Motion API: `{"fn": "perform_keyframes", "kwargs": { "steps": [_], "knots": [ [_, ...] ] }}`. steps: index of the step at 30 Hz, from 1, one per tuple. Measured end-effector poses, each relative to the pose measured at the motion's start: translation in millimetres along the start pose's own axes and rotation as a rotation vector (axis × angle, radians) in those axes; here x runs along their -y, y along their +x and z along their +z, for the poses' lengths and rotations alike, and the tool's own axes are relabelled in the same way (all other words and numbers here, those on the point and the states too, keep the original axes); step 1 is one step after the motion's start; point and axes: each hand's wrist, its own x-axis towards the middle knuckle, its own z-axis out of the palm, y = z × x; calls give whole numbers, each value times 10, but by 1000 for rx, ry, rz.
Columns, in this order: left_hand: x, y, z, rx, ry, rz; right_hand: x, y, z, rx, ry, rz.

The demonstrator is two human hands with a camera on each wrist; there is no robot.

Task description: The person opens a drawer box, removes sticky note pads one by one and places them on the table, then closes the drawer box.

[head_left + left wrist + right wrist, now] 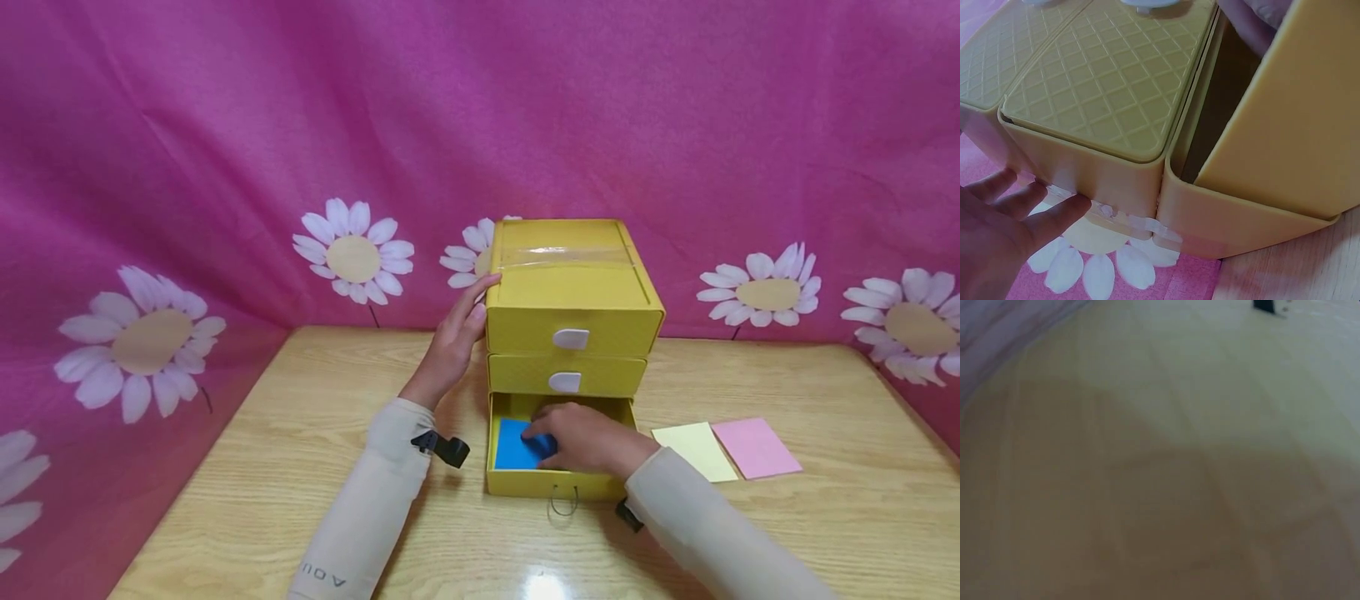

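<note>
1. Far left: magenta cloth (pixel 187 125) hangs behind and along the left side, creased, printed with large white daisies (pixel 352 258) with tan centres; the print runs across to the right edge.
2. Tabletop (pixel 285 433): pale wood grain, running back to the cloth; bright glare spot at the near edge.
3. Left sleeve (pixel 375 500): beige, dark lettering near the lower edge of the view. An "A" can be made out; full word not readable. Black wrist mount (pixel 450 452) at the cuff.
4. Left hand (pixel 450 346): fingers extended and apart, tips against the left side of the drawer unit.
5. Drawer unit (pixel 570 287): yellow, three tiers, upright on the tabletop; clear tape (pixel 566 254) across the top. The upper two drawers are closed, each with a white tab (pixel 572 338). Left wrist view shows a raised lattice on their fronts.
6. Bottom drawer (pixel 525 483): pulled out, thin ring on its front. Blue sheet (pixel 510 446) lies inside, toward the left.
7. Right hand (pixel 588 435): inside this drawer, over the blue sheet; forefinger and thumb apart. Cannot tell how the other fingers lie; right wrist view is blurred.
8. Right of the unit, on the tabletop: pale yellow sheet (pixel 697 450), then pink sheet (pixel 756 447) just beside it.
</note>
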Motion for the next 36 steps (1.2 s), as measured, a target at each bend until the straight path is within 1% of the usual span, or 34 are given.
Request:
{"fn": "perform_keyframes", "kwargs": {
  "steps": [2,8,16,21,25,30,32,34,35,36],
  "knots": [
    [-2,-1,1,0,0,0,7,4,-5,11,-37,-1],
    [1,-8,7,-1,0,-4,-2,16,12,34,-117,38],
    [-1,-12,4,1,5,-7,-53,40,77,-15,-198,16],
    [-9,-7,1,-1,11,-9,-63,55,83,-27,-207,6],
    [4,-5,-1,-2,9,-11,-58,55,79,-40,-231,-23],
    [217,30,-17,-11,3,7,-57,56,83,-59,-269,-60],
    [312,45,-22,-14,4,18,-54,58,82,-55,-272,-61],
    [333,49,-18,-16,4,22,-50,57,77,-50,-274,-57],
    [323,50,-15,-14,0,23,-48,55,73,-48,-271,-56],
    [279,42,-10,-14,-4,21,-46,52,67,-45,-267,-52]
  ]
}}
